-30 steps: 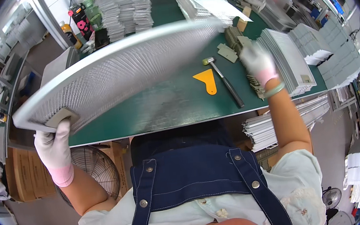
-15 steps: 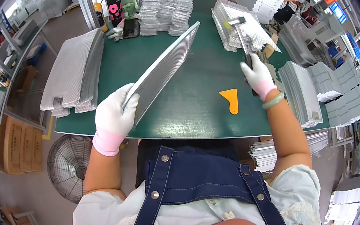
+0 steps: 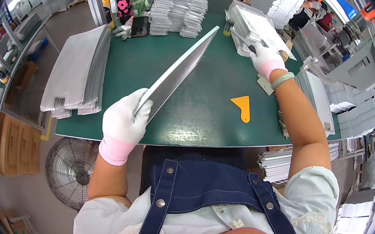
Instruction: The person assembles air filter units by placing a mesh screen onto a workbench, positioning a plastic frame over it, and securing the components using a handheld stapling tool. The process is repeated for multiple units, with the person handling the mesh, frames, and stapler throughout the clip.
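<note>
Silver mesh panel with a pale rim [image 3: 182, 75] slants over the dark green tabletop [image 3: 189, 128], its near end pinched between the white-gloved left hand's [image 3: 125, 117] thumb and fingers. A flat yellow scraper [image 3: 244, 108] lies between the 2 hands; silver mesh sheets [image 3: 75, 67] are stacked at left. The white-gloved right hand [image 3: 265, 59] wraps a dark-handled hammer [image 3: 228, 27]. The panel looks flat, its edge straight; I cannot tell whether it touches the tabletop.

A flat, thin silver-grey panel with a pale rim [image 3: 180, 78] tilts steeply edge-up, its finely textured face angled right; a black-gripped hammer with a yellow-tipped head [image 3: 239, 37] slants near its far end, head slightly blurred
</note>
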